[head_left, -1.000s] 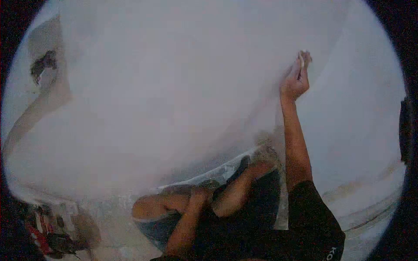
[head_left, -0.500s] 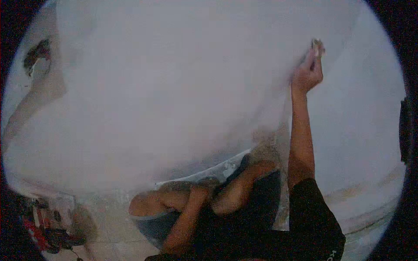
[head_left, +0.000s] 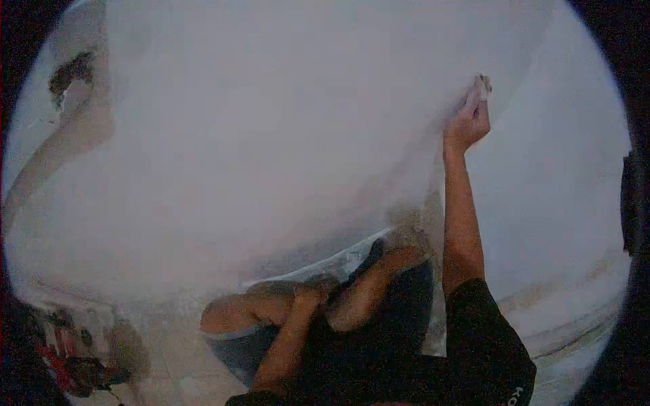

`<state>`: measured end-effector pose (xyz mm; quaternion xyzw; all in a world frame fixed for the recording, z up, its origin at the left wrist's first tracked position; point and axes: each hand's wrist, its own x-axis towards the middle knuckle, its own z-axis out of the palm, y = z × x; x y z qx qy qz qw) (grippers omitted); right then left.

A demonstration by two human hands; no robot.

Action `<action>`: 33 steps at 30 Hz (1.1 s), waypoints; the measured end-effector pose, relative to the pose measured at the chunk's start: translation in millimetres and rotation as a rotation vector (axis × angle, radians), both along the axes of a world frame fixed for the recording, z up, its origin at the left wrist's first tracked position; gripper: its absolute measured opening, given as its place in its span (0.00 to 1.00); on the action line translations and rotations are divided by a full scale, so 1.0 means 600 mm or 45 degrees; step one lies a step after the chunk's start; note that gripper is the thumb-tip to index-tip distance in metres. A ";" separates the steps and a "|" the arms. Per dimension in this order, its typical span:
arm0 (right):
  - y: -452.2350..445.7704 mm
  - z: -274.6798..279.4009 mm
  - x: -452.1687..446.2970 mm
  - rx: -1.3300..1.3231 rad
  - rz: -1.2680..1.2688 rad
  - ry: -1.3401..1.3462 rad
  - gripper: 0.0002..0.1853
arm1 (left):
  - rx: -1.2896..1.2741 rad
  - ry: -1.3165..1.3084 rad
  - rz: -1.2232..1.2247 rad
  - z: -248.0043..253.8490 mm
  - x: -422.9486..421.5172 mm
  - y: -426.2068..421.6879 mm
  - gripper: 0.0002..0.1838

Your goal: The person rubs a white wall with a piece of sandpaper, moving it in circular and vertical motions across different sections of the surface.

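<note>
My right hand (head_left: 468, 122) is raised against the pale wall (head_left: 271, 135), near the corner where two wall faces meet. Its fingers are pinched round a small whitish piece (head_left: 483, 89) too blurred to name. Down by my folded legs (head_left: 237, 312), my left hand (head_left: 311, 292) rests low near the shin and foot. Its fingers are dim, and I cannot make out whether they hold anything.
Red and dark tools or gear (head_left: 68, 358) lie on the floor (head_left: 176, 365) at the lower left. A dark ragged patch (head_left: 71, 74) marks the wall at the upper left. Something dark (head_left: 628, 203) stands at the far right edge.
My right hand moved up and right, then back down and left along the wall, still pinched round the piece. My left hand stays by my legs.
</note>
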<state>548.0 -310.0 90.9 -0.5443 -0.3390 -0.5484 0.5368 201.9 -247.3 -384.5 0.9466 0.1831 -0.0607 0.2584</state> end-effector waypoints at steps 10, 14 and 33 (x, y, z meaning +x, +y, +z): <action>-0.019 -0.123 -0.127 -0.626 0.047 -0.484 0.22 | -0.025 0.028 0.000 -0.016 -0.009 -0.019 0.30; -0.038 -0.107 -0.009 -0.188 0.219 -0.105 0.22 | 0.016 0.060 -0.032 -0.115 -0.006 -0.027 0.28; -0.015 -0.020 -0.035 -0.060 -0.055 -0.017 0.21 | 0.005 0.365 -0.205 -0.183 0.019 -0.010 0.30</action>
